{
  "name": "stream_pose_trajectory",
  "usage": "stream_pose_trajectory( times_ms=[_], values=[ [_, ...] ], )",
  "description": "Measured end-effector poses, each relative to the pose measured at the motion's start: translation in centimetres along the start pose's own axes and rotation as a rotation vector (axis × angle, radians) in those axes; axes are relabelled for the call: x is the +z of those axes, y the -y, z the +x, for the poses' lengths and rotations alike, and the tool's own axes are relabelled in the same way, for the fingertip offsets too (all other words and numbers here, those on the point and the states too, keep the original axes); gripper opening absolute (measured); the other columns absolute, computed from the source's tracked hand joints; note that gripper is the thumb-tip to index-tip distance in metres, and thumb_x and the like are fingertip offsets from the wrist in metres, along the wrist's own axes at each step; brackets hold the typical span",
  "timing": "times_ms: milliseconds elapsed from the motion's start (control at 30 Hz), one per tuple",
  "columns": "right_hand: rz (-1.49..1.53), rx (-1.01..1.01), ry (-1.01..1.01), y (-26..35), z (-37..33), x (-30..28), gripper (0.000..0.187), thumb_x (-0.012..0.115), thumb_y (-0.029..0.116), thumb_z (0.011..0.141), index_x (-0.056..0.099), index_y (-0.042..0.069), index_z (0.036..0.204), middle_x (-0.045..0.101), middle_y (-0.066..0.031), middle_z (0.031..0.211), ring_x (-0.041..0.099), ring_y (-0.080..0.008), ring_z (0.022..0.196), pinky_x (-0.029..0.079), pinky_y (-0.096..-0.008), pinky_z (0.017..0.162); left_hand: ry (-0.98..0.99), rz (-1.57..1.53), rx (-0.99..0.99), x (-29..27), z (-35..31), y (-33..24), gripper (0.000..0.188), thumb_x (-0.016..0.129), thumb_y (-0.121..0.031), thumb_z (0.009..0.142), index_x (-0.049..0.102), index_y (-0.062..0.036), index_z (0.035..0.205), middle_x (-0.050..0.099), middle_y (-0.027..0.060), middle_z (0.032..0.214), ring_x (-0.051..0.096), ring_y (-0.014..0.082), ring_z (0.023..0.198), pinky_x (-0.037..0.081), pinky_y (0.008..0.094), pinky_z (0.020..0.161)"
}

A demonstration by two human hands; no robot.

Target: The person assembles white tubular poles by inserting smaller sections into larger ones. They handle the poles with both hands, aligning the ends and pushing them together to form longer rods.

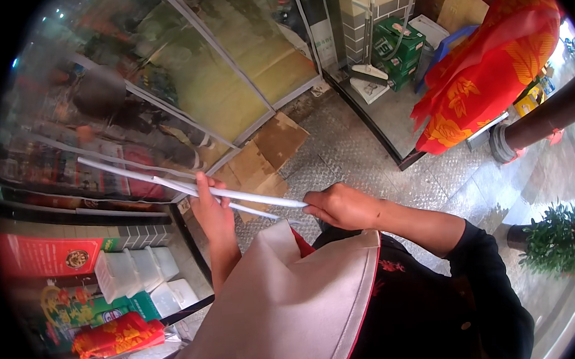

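Two long, thin white strips (255, 196) cross in front of my body, slanting from upper left to lower right. They look like plastic; I cannot tell their exact kind. My left hand (210, 201) is closed around them near the middle, thumb and fingers upward. The thicker strip's right end sits in the fist of my right hand (343, 205). The thinner one (117, 170) reaches far to the left, in front of the glass door (218, 44), and its other end passes below the thicker strip. A pale apron-like cloth (276, 300) with red edging covers my front.
Flattened cardboard (278, 140) lies on the metal-patterned floor by the door frame. A broom (368, 74) and green boxes (398, 45) stand at the back. Red cloth (493, 72) hangs at the right, above a potted plant (565, 240). White plastic tubs (137, 270) stack at left.
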State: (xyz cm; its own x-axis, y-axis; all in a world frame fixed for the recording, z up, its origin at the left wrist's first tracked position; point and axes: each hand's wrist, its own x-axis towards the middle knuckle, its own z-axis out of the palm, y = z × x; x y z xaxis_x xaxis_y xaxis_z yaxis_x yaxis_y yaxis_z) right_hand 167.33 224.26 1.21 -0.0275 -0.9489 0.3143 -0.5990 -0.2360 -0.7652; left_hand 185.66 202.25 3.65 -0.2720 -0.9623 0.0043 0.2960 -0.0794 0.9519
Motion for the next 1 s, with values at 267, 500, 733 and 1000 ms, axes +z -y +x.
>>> stream_pose_trajectory(
  times_ms=[267,500,733,1000],
  values=[
    [0.981,0.402,0.301,-0.4,0.4,-0.4,0.026,0.047,0.022,0.104,0.060,0.000,0.101,0.039,0.0035,0.058,0.034,-0.0072,0.047,0.029,-0.0245,0.044,0.603,-0.134,-0.124,-0.8,-2.6,1.1,0.044,0.051,-0.016,0.097,0.039,0.0015,0.136,0.062,0.0247,0.118,0.047,0.0116,0.060,0.038,0.0224,0.055],
    [0.764,0.303,0.157,-0.8,1.6,1.1,0.019,0.057,0.021,0.099,0.059,0.002,0.099,0.050,-0.0009,0.058,0.044,-0.0109,0.048,0.035,-0.0291,0.045,0.467,0.069,-0.080,0.8,-3.9,1.1,0.018,0.045,-0.015,0.102,0.047,-0.0032,0.115,0.066,0.0172,0.096,0.049,0.0103,0.061,0.034,0.0212,0.052],
    [0.001,-0.003,-0.187,0.3,3.0,1.2,0.018,0.065,0.021,0.093,0.060,0.004,0.093,0.061,-0.0149,0.067,0.061,-0.0342,0.059,0.047,-0.0412,0.054,0.172,0.066,-0.030,3.7,-4.4,-1.2,0.015,0.048,-0.017,0.101,0.049,-0.0040,0.108,0.063,0.0135,0.077,0.042,0.0098,0.049,0.032,0.0209,0.047],
    [0.558,0.276,0.145,1.6,3.2,0.5,0.018,0.058,0.021,0.097,0.062,0.003,0.097,0.062,-0.0170,0.071,0.060,-0.0366,0.061,0.048,-0.0429,0.056,0.200,-0.127,0.194,2.7,-2.8,-1.6,0.015,0.049,-0.012,0.098,0.049,-0.0025,0.109,0.060,0.0133,0.069,0.037,0.0108,0.043,0.030,0.0226,0.043]
  ],
)
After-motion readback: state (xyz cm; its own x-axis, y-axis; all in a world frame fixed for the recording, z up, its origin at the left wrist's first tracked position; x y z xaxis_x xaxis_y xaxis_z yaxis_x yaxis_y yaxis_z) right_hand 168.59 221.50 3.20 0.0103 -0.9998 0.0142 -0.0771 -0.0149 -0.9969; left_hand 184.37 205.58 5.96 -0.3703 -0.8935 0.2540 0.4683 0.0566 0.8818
